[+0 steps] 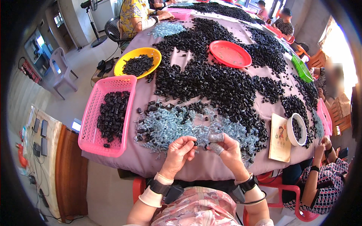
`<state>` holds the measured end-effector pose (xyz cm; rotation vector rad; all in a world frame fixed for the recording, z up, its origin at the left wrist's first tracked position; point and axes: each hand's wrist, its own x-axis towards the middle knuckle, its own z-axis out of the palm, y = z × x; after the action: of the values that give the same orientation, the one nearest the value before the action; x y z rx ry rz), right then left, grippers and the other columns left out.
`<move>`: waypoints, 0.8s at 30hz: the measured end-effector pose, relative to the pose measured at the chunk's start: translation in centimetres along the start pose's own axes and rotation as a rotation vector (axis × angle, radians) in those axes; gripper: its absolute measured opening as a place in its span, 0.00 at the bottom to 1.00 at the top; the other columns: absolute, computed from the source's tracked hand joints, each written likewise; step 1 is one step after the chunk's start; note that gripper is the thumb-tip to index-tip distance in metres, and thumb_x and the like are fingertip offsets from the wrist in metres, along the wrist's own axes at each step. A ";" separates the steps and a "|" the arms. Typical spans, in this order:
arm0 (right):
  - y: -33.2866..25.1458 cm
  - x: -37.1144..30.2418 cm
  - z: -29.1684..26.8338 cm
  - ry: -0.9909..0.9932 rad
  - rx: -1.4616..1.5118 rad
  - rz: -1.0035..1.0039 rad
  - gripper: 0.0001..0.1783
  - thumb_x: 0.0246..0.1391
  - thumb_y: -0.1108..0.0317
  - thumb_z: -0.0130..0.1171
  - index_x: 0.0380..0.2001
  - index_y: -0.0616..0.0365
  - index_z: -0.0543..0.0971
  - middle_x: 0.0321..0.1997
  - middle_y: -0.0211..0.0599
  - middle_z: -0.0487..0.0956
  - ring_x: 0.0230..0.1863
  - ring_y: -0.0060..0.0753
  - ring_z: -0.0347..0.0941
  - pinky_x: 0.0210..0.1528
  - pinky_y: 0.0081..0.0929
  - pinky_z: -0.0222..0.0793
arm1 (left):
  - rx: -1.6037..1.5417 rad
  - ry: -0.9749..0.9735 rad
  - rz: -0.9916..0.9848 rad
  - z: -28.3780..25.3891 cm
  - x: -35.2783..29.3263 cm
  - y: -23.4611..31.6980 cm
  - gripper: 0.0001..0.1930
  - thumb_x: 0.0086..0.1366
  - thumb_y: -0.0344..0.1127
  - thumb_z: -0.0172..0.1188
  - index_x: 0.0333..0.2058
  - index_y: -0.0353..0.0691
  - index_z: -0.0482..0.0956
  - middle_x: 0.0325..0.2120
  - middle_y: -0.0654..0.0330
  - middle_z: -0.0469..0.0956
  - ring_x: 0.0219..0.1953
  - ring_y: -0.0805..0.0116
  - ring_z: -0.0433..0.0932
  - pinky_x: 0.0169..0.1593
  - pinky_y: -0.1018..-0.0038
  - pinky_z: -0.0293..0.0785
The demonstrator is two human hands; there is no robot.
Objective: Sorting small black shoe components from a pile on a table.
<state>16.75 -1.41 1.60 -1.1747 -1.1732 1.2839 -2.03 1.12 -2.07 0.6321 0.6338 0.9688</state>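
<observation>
Close together over the near edge of the table, my two hands face each other. My left hand [177,154] is closed, with a small black plastic part [195,143] pinched between thumb and forefinger. My right hand [230,153] is also closed, grey wrapping around its thumb and forefinger. A dark speck shows at its fingertips, too small to name. Just beyond both hands spreads a pile of pale blue, spring-like coils [175,126] mixed with black parts. A larger heap of small black plastic parts [203,84] lies behind it.
To the left stand a pink basket [86,122] of black parts and a yellow bowl [156,56] of thin black pieces. A red tray [230,54] rests on the heap. At right are a booklet [279,141] and a white bowl [289,130]. Other people sit around the table.
</observation>
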 end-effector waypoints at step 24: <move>1.8 -2.4 1.7 0.049 0.309 -0.157 0.16 0.52 0.81 0.56 0.45 0.61 0.73 0.43 0.29 0.76 0.45 0.20 0.72 0.49 0.21 0.68 | 0.237 0.071 0.089 4.8 -1.0 0.1 0.10 0.65 0.34 0.55 0.43 0.38 0.76 0.20 0.67 0.74 0.20 0.81 0.70 0.24 0.85 0.67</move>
<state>15.08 -3.95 0.02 -0.8660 -0.9699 1.2569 1.03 -0.73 1.35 0.8446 0.7961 1.0105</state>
